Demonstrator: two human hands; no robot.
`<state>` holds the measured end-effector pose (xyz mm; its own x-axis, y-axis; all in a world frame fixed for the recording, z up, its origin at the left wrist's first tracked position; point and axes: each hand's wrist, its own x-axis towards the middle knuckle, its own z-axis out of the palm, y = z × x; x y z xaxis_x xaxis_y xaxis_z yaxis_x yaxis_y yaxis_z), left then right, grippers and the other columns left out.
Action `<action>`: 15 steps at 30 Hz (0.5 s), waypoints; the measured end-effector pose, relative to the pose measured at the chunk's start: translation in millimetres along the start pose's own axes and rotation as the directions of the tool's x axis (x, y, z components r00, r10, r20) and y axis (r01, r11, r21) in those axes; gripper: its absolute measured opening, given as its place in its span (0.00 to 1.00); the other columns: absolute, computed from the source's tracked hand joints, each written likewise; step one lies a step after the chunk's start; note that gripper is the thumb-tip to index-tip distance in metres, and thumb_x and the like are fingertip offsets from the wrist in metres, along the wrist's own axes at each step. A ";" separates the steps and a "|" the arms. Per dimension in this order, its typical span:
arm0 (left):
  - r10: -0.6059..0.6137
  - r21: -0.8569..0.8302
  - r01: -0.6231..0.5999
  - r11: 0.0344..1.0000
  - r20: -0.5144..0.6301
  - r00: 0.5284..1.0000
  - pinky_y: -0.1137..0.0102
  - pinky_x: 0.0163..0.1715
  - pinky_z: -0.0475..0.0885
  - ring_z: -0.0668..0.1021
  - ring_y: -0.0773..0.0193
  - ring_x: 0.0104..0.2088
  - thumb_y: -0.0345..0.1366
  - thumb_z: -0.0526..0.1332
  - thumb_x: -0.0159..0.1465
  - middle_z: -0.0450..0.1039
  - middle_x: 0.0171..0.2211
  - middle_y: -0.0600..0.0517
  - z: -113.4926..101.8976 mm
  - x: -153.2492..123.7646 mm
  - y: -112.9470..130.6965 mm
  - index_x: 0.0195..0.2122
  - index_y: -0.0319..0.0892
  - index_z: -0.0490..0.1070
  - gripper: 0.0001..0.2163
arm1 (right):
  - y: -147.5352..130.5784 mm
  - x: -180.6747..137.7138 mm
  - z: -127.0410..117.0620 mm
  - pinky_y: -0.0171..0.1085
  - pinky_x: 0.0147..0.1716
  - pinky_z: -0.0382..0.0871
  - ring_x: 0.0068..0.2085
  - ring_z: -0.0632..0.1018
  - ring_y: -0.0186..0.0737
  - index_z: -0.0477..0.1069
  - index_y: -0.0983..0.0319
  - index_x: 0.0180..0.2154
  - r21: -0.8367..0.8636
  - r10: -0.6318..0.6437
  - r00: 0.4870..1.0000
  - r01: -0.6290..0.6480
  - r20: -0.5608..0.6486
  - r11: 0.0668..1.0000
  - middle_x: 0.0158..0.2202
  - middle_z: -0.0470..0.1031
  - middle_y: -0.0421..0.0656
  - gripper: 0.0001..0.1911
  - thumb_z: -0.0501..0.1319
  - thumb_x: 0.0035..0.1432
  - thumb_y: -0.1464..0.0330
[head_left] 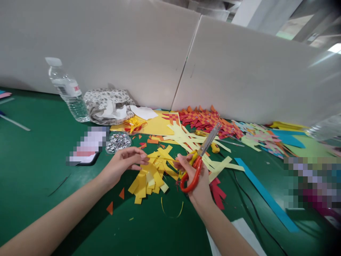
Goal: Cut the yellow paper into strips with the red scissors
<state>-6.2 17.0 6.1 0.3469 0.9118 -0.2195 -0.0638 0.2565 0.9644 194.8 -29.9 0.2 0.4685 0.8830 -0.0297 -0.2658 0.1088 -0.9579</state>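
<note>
Gripping red-handled scissors point(200, 156), blades closed and pointing up and away, the right hand point(198, 177) has its fingers clenched through the loops. Just beside it, the left hand point(125, 163) pinches a woven yellow paper piece point(150, 174) over the green counter point(39, 167); its strip ends fan out loose and uneven, so trimming looks unfinished. Orange offcuts point(109, 208) lie near. Farther back, a heap of finished red-orange woven fish point(210, 121) suggests many pieces done. A water bottle point(68, 90) stands by the partition.
</note>
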 end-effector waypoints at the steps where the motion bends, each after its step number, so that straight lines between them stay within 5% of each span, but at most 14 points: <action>1: 0.011 0.012 -0.011 1.000 -0.014 1.000 0.72 0.33 0.72 0.79 0.63 0.35 0.41 0.65 0.53 0.78 0.32 0.51 1.0 0.1 0.1 0.30 0.43 0.72 0.08 | 0.4 0.3 -0.3 0.39 0.37 0.72 0.28 0.77 0.35 0.63 0.61 0.26 0.007 -0.004 1.000 0.004 0.016 1.000 0.24 0.72 0.35 0.17 0.71 0.37 0.68; 7: 0.154 0.121 -0.139 0.983 -0.126 0.980 0.71 0.28 0.72 0.78 0.61 0.32 0.40 0.69 0.48 0.76 0.29 0.51 5.3 -0.1 -1.1 0.31 0.42 0.71 0.12 | 4.3 2.1 -3.9 0.42 0.39 0.71 0.33 0.78 0.37 0.63 0.60 0.28 -0.032 -0.043 0.996 0.046 0.077 0.998 0.32 0.76 0.40 0.17 0.70 0.38 0.71; 15: 0.155 0.109 -0.140 0.984 -0.149 0.977 0.72 0.27 0.71 0.78 0.61 0.31 0.41 0.68 0.48 0.76 0.26 0.52 8.5 -2.3 2.7 0.36 0.42 0.67 0.17 | 4.3 2.1 -3.5 0.40 0.38 0.70 0.30 0.76 0.35 0.65 0.60 0.27 -0.104 -0.031 0.999 0.034 0.031 0.994 0.27 0.76 0.38 0.17 0.72 0.36 0.70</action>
<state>0.8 12.8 10.4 0.1897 0.9780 -0.0866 -0.0090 0.0899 0.9959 197.6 -29.2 -5.1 0.4496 0.8932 0.0087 -0.1605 0.0903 -0.9829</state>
